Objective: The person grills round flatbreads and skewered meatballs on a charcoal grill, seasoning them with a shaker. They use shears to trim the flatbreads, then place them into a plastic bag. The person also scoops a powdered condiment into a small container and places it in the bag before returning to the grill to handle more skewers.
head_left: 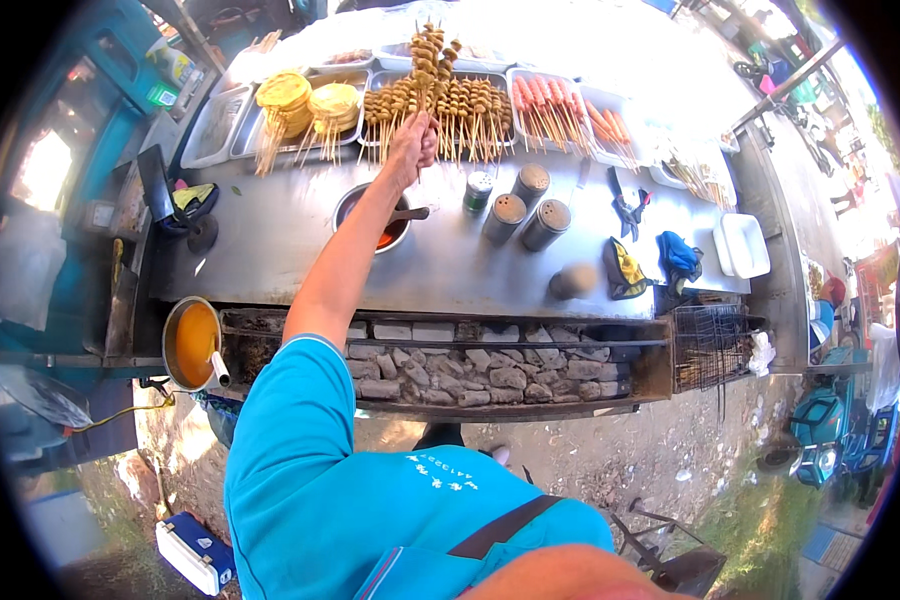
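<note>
My left hand (413, 146), at the end of an outstretched arm, is closed round the sticks of several skewers (428, 68) threaded with brown, coiled pieces of food. They stand upright above a metal tray (513, 133) filled with more such skewers (467, 103). Beneath my forearm sits a round metal bowl (402, 240) of dark red sauce, partly hidden, with a dark-handled utensil (410, 214) across its rim. To the right of my arm stand three metal shakers (508, 212) and a green-labelled jar (478, 188). My right hand is out of view.
Left trays hold round yellow skewered sheets (284, 92); right trays hold pink sausage skewers (550, 98). Along the counter's (270, 270) near edge runs a grill trough (490, 375) of grey chunks. A pot (194, 343) of orange liquid stands left; scissors (625, 210) and a white tub (740, 246) lie right.
</note>
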The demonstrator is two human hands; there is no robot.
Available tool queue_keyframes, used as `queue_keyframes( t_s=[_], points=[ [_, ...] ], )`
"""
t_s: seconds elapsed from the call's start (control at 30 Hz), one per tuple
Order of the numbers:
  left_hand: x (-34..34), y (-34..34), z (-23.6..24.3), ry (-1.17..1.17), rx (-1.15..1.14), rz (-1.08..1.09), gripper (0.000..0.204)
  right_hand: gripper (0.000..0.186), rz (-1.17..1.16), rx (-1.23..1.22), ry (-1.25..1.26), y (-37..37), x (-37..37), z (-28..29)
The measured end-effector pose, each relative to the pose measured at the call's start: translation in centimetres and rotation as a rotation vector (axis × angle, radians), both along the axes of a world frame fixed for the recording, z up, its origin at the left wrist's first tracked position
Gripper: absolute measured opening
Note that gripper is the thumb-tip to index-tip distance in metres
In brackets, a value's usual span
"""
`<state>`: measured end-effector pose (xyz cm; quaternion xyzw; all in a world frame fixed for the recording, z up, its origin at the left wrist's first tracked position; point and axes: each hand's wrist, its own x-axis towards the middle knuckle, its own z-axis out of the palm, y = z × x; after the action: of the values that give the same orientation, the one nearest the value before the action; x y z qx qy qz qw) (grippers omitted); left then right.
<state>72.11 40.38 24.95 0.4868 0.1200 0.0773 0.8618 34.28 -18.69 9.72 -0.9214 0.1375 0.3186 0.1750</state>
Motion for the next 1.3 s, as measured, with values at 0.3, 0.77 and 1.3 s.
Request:
queue_keyframes(
  t_s=[0.3, 0.77, 1.3],
  points=[
    [-16.7, -8.9, 4.6, -0.167, 0.099, 0.164, 0.011, 0.031, 0.210, 0.036, -0.049, -1.6, 1.1, -0.3],
    [-45.1, -34.7, -1.4, 0.188, -0.197, -0.033, 0.017, 0.029, 0.584, 0.752, 0.143, 5.3, 5.6, 12.5],
    [-39.0, -36.7, -13.2, 0.229, -0.181, 0.220, 0.012, 0.042, 0.163, 0.954, 0.360, 11.1, 8.0, 3.5]
  ],
)
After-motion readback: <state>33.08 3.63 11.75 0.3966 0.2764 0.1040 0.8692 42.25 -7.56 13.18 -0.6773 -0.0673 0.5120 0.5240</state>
